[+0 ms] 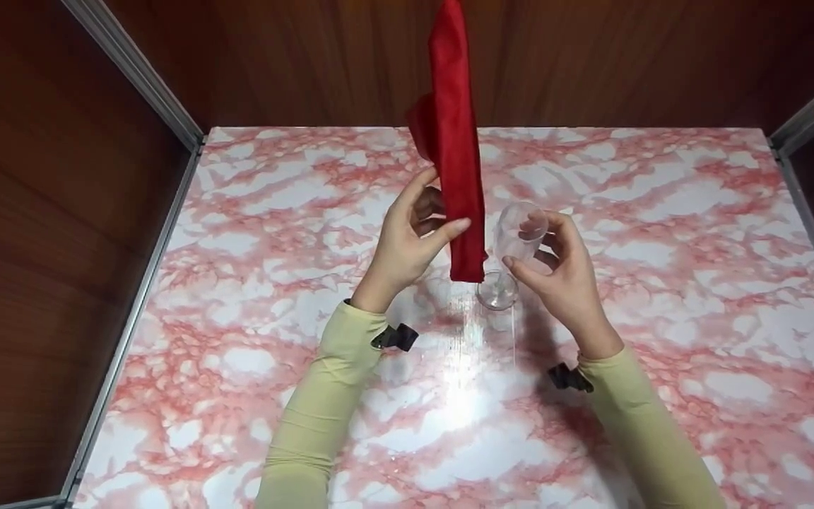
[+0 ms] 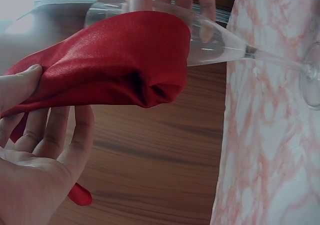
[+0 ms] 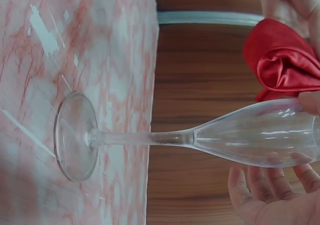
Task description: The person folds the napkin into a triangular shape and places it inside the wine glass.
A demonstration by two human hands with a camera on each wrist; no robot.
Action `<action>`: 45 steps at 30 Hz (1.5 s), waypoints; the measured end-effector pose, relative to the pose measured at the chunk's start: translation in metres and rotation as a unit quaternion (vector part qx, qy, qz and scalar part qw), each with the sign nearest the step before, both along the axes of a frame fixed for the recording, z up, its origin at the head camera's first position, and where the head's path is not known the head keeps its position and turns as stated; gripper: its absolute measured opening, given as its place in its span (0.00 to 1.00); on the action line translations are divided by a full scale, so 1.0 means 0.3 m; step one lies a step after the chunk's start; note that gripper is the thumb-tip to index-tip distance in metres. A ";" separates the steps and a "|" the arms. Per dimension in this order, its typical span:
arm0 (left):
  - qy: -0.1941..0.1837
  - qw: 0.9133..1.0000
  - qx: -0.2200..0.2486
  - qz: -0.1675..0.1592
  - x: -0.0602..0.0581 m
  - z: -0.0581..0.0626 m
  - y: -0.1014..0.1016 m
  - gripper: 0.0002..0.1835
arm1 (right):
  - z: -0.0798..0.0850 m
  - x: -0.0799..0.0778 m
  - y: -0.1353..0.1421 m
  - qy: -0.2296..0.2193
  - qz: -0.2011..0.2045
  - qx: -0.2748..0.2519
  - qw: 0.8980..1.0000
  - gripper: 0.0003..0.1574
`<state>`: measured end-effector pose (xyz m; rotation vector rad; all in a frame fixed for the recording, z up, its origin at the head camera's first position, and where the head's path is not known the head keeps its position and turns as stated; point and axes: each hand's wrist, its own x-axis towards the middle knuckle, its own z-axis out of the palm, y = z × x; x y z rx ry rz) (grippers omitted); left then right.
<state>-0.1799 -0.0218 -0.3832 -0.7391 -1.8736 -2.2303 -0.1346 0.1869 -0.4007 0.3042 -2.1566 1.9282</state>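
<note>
Upright in the head view is a folded and rolled red satin cloth napkin, its narrow end pointing down. My left hand pinches it between thumb and fingers near its lower part. Just to the right of the cloth stands a clear champagne flute, upright, its round foot at the tabletop. My right hand holds the flute around the upper bowl, thumb on one side and fingers on the other. In the left wrist view the rolled end of the napkin partly covers the bowl.
Pink-and-white marbled tabletop lies beneath both hands, with a bright light reflection in the middle. Dark wood-grain panels with metal edge strips enclose the back and sides. Black wrist straps sit on both light green sleeves.
</note>
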 end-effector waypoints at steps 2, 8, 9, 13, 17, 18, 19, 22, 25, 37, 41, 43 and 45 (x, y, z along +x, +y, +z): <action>0.003 1.000 0.001 0.002 0.001 0.010 -0.002 0.33 | 0.001 0.000 0.002 -0.001 0.002 0.000 1.000 0.36; 0.019 1.000 0.001 0.002 0.010 0.039 -0.008 0.33 | 0.003 0.000 0.005 -0.004 0.018 -0.007 1.000 0.37; 0.022 1.000 0.002 0.002 0.012 0.042 -0.009 0.34 | 0.004 0.000 0.007 -0.005 0.019 -0.005 1.000 0.37; 0.026 1.000 0.010 0.004 0.020 0.051 -0.014 0.34 | 0.010 0.009 0.019 -0.010 0.022 0.004 1.000 0.41; 0.029 0.999 0.013 0.006 0.027 0.062 -0.016 0.34 | 0.036 0.026 0.042 -0.006 0.011 0.013 1.000 0.43; 0.032 0.999 0.014 0.006 0.029 0.066 -0.017 0.34 | 0.046 0.030 0.049 0.000 0.006 0.015 1.000 0.44; 0.036 0.999 0.015 0.007 0.031 0.071 -0.018 0.34 | 0.059 0.034 0.056 0.007 0.000 0.017 1.000 0.43; 0.045 0.999 0.017 0.006 0.036 0.086 -0.019 0.34 | 0.101 0.042 0.078 0.036 -0.014 0.001 0.999 0.42; 0.060 0.998 0.023 -0.001 0.041 0.109 -0.019 0.35 | 0.141 0.043 0.098 0.067 -0.015 -0.031 0.997 0.39; 0.102 0.994 0.026 -0.021 0.046 0.238 0.030 0.35 | 0.217 0.013 0.099 0.117 0.066 -0.070 0.988 0.35; 0.110 0.993 0.024 -0.038 0.037 0.275 0.065 0.33 | 0.253 0.007 0.072 0.110 0.087 -0.070 0.988 0.36; 0.112 0.992 0.025 -0.047 0.031 0.289 0.081 0.32 | 0.271 0.003 0.061 0.110 0.095 -0.076 0.986 0.35; 0.115 0.991 0.028 -0.054 0.024 0.298 0.096 0.32 | 0.287 -0.002 0.053 0.109 0.098 -0.084 0.986 0.34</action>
